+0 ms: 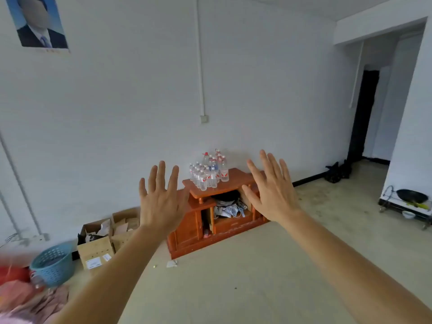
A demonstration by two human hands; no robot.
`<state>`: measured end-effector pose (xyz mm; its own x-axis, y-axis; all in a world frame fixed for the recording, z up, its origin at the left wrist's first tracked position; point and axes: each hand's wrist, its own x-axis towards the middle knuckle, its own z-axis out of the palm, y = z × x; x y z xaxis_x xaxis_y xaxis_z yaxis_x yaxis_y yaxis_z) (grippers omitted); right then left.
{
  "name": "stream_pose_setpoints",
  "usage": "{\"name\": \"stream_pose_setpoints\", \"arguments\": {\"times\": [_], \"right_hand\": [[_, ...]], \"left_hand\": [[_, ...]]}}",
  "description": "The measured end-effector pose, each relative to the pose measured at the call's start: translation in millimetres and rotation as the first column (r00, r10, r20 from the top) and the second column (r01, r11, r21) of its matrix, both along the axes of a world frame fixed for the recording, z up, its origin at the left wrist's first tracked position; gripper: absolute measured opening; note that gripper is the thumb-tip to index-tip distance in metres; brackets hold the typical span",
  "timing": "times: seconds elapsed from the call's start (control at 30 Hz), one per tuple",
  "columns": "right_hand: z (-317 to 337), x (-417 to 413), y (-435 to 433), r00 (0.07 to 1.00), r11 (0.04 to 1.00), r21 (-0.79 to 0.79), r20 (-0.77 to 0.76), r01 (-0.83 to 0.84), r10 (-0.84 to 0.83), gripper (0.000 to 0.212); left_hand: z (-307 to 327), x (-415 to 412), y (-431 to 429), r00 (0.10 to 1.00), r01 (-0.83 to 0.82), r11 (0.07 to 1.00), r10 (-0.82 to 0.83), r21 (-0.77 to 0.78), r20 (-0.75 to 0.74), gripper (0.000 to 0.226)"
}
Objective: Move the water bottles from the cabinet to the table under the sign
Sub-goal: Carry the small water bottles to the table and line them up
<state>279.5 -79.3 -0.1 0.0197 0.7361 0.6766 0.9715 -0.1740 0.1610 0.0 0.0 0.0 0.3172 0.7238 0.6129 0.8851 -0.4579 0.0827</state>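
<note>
— Though the water bottles wear red-and-white labels, can you read any?
— No, the print is too small for me. They stand clustered on top of the cabinet, a low red-brown wooden one against the white wall, on a pale floor.
— What's beside the cabinet?
— Cardboard boxes just left of it, and a blue basket further left.
— And your hands?
— My left hand and right hand are raised in front of the cabinet, fingers spread, holding nothing.
</note>
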Motion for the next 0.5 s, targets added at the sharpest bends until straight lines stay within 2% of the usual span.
{"name": "stream_pose_setpoints", "arguments": {"times": [0.13, 0.33, 0.5], "right_hand": [[-31.4, 40.3, 68.5, 0.999, 0.999, -0.027, -0.004, 0.037, -0.037, 0.073], [-88.2, 128.8, 206.7, 0.999, 0.997, -0.075, -0.031, 0.026, -0.029, 0.074], [-80.0, 206.9, 333.0, 1.000, 0.994, -0.106, -0.028, -0.004, 0.001, 0.073]], "left_hand": [[-34.0, 38.3, 72.1, 0.999, -0.031, 0.999, 0.033, -0.041, 0.036, 0.086], [-93.6, 119.4, 210.7, 0.997, -0.071, 0.986, 0.064, -0.152, -0.054, 0.076], [-98.3, 180.8, 333.4, 0.988, -0.112, 0.978, 0.090, -0.178, -0.128, 0.077]]}}
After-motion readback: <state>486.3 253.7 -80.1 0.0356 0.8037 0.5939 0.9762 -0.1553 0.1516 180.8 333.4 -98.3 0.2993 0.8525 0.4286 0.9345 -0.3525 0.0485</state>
